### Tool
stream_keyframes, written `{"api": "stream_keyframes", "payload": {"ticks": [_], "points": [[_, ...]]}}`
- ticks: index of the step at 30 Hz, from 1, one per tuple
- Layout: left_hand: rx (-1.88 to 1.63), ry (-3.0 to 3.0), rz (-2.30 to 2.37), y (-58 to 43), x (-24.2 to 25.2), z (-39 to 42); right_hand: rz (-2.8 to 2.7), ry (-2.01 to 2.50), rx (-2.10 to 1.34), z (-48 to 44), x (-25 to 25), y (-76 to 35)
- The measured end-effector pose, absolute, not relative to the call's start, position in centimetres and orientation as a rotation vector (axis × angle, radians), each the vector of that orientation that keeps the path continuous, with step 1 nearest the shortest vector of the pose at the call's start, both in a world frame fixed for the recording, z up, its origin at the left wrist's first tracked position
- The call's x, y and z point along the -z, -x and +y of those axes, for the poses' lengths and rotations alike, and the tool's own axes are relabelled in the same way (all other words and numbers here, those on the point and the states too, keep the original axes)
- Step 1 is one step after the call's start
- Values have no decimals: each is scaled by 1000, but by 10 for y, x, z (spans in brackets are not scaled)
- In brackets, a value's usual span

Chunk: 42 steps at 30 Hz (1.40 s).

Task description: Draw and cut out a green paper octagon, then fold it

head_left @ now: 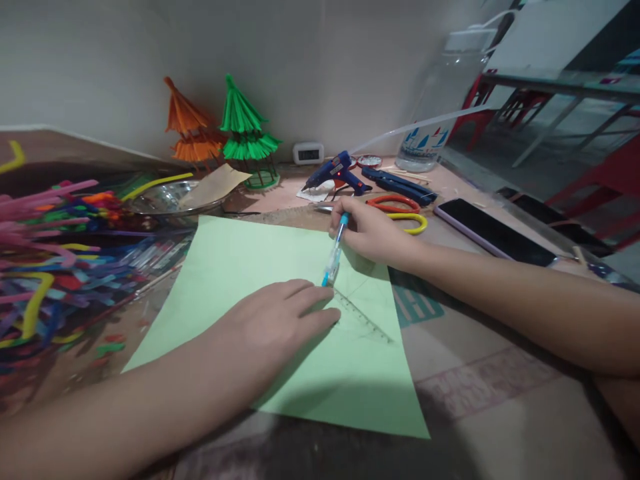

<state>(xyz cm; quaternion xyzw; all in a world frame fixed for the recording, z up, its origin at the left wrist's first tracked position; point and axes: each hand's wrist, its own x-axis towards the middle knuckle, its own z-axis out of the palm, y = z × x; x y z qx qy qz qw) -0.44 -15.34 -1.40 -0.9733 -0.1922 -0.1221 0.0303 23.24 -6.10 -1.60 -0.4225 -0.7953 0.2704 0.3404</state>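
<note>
- Lying on the worktop (525, 427), the green sheet (225, 267) takes centre stage, a few faint lines showing on its right half.
- Slantwise across that half goes a clear ruler (365, 317), its upper end tucked by the fingertips of the left hand (273, 323); that hand lies flat, its grip closed around nothing.
- Over at the far side, the right hand (367, 233) has its grip clenched on a blue-and-clear pen (336, 250), lower end right beside those left fingertips.
- Danger spot, I'd say: only one ruler end looks pinned, so a sideways shove from the pen could swivel the free end and send a stroke crooked.
- Fingers that close to the point could also catch a stray mark, and a light left palm could let the sheet skid.
- Just past the right hand sit orange handles (395, 203) and a yellow handle (413, 223), then a glue gun (333, 173) with its red light glowing; perhaps hot, so a careless reach might burn.
- Farther right, a phone (493, 230) and a bottle (423, 113); far left, a metal bowl (155, 198) beside heaped fuzzy stems (45, 267).
</note>
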Motion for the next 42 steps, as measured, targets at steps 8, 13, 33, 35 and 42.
{"api": "stream_keyframes", "payload": {"ticks": [8,13,33,35,42], "points": [[372,2954,-688,30,19,-157,-2075,1375,-869,-69,5,-237],[570,3036,-562,25,26,-158,-1890,1217,-698,-77,-1,-238],[628,3007,-601,18,28,-158,-1888,978,-1249,-112,10,-234],[604,3012,-604,18,27,-158,-1838,1016,-1264,-111,10,-232],[614,3005,-589,16,28,-157,-1823,1018,-1214,-112,7,-231]]}}
